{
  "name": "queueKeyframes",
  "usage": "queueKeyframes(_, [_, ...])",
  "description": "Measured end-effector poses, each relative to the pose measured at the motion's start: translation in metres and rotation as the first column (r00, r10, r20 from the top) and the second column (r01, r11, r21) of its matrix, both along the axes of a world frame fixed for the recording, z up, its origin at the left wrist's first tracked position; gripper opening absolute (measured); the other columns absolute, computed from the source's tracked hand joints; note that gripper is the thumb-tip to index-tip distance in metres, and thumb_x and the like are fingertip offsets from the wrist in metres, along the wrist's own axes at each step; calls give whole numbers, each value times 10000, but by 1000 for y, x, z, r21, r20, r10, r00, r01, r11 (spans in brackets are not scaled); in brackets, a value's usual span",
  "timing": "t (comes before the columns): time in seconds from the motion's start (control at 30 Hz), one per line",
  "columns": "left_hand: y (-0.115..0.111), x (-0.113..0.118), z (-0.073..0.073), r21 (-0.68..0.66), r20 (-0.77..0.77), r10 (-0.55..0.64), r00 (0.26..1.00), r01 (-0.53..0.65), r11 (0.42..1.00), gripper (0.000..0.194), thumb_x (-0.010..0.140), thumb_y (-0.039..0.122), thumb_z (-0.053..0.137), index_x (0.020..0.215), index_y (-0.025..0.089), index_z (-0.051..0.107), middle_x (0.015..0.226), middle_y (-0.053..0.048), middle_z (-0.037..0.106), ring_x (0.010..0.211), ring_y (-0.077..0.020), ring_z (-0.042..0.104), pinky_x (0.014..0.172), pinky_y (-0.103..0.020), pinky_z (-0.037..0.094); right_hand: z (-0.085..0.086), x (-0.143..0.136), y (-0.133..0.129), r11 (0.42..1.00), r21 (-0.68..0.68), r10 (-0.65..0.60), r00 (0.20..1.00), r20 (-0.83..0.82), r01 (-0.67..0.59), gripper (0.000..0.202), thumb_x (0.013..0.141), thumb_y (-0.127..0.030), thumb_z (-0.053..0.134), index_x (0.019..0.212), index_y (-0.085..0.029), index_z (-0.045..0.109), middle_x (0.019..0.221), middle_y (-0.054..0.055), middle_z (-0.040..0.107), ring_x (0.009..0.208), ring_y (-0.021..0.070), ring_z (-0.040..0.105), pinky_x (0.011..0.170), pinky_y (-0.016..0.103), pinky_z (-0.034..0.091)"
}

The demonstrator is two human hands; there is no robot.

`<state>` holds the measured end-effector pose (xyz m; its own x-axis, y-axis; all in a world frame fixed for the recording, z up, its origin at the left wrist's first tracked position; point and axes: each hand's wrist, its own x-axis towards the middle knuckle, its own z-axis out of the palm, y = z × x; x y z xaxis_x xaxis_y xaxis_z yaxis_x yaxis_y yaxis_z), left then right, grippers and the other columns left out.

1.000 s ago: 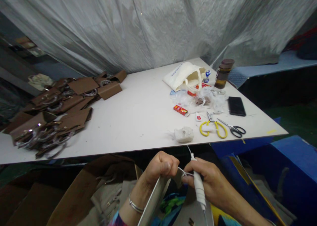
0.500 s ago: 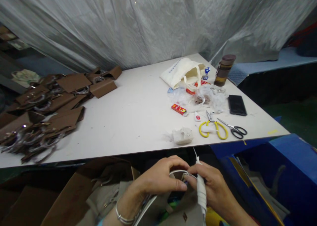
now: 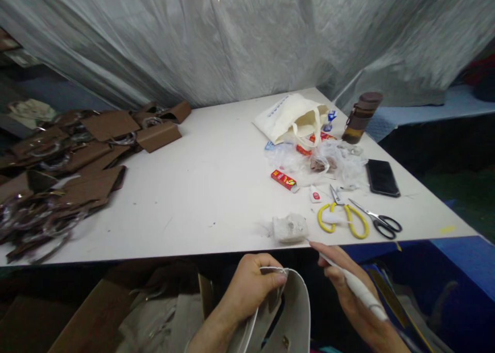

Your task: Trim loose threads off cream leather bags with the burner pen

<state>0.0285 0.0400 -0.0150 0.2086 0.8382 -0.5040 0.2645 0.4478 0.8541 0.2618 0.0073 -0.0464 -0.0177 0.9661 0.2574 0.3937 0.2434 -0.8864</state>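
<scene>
My left hand [image 3: 257, 283] pinches the top edge of a pale bag-like piece [image 3: 296, 306] below the table's front edge. A dark slot and a small metal fitting show on the piece. My right hand [image 3: 350, 286] is wrapped round a white, tape-wrapped handle [image 3: 363, 293] with a thin tip, which points at a whitish block [image 3: 290, 228] on the table edge. Right of the block lie yellow-handled scissors [image 3: 342, 219] and black-handled scissors [image 3: 377, 219]. A small white bottle [image 3: 314, 194] with a red label lies behind them.
Brown bag pieces [image 3: 93, 159] with wrapped handles are heaped on the left of the white table [image 3: 201, 188]. At the right are a cream cloth bag [image 3: 286, 118], clear plastic, a red box [image 3: 284, 180], a drink bottle [image 3: 361, 118] and a black phone [image 3: 382, 177]. Boxes stand below.
My right hand has moved right, away from the pale piece and my left hand, with the white handle now tilted toward the block. My left hand still pinches the edge. The view has shifted slightly.
</scene>
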Motion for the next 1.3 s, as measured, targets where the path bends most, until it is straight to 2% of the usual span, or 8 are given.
queueKeyframes(0.1, [5,-3,-8,19,-17,36,999,-36,999,147,708,267,736,738,131,784,663,-33,713,640,-171,599,652,-285,443,4,-1,16,994,-78,-76,997,24,78,326,1050,-476,524,1186,-253,718,970,33,732,879,188,713,803,248,590])
queueKeyframes(0.23, [12,-5,-14,34,-47,13,999,-11,999,171,727,281,713,758,137,799,710,-39,730,691,-188,610,700,-296,456,1,-13,30,983,-152,-100,995,14,101,262,1029,-471,577,1039,-226,669,794,-6,688,691,159,659,647,228,555])
queueKeyframes(0.37, [16,-4,-20,115,-137,52,989,-36,993,181,744,307,689,748,146,772,721,-46,728,744,-220,628,742,-312,462,-11,-23,35,994,-63,-87,995,40,89,204,1026,-412,610,1023,-227,695,914,26,748,813,178,709,751,251,564])
queueKeyframes(0.47, [18,-2,-25,155,-193,105,976,-75,985,195,760,336,670,741,158,748,675,-29,686,711,-217,600,697,-306,438,-16,-28,39,997,24,-80,992,99,78,186,1034,-382,602,1033,-227,704,943,45,766,855,198,734,792,280,574])
queueKeyframes(0.63, [25,1,-31,89,-131,125,983,-114,990,195,744,342,681,741,160,748,674,-17,686,695,-204,583,678,-294,430,-12,-34,46,993,102,-72,979,193,52,181,1042,-361,589,1011,-223,702,895,46,771,805,205,750,759,293,587])
queueKeyframes(1.03, [30,-1,-30,4,-101,58,993,-58,998,136,740,272,703,760,157,772,749,-36,733,766,-221,623,741,-308,457,-12,-43,57,942,315,-39,894,447,-116,91,1046,-241,597,1048,-195,676,816,48,732,729,210,681,721,337,512])
queueKeyframes(1.2, [31,-1,-32,15,-101,50,994,-49,999,119,733,251,712,787,161,770,778,-40,746,800,-233,640,767,-315,464,-18,-46,58,948,288,-52,825,563,-137,77,1030,-236,632,1045,-193,693,856,71,737,773,233,656,776,371,487])
queueKeyframes(1.3, [31,-1,-32,5,-109,49,993,-49,999,118,726,250,710,780,159,764,754,-33,735,775,-224,629,750,-310,461,-18,-46,60,953,270,-35,839,544,-135,84,1031,-244,632,1026,-186,693,837,68,727,770,234,651,759,365,483])
